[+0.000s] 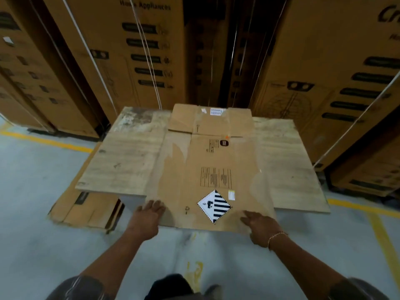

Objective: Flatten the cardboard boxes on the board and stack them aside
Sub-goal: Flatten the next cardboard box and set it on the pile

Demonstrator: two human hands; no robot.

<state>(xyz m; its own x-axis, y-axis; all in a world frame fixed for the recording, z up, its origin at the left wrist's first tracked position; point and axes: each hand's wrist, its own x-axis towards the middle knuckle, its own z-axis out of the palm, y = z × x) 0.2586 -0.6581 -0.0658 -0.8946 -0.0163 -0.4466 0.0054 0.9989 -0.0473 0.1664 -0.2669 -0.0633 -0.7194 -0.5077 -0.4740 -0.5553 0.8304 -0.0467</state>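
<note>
Warehouse aisle: grey floor (32,174) with yellow lines, tall cartons (134,50) behind, strapped with white bands. In the middle, a pale wooden board (121,152), raised off the floor. On it, 1 cardboard box (194,169), already pressed flat, near edge overhanging toward the person. Well apart, left hand (147,219) and right hand (259,228), palms down on the 2 near corners of that box, fingers fairly straight; thumbs under the edge or not, impossible to tell. On the floor at left, partly under the board, a pile of flat cardboard (86,211). Flattening seemingly done for this box; probably left to do, sliding it off onto the pile. Readable: "Home Appliances" on a carton; "9" in a black-striped diamond label (214,205); other print too blurred.
</note>
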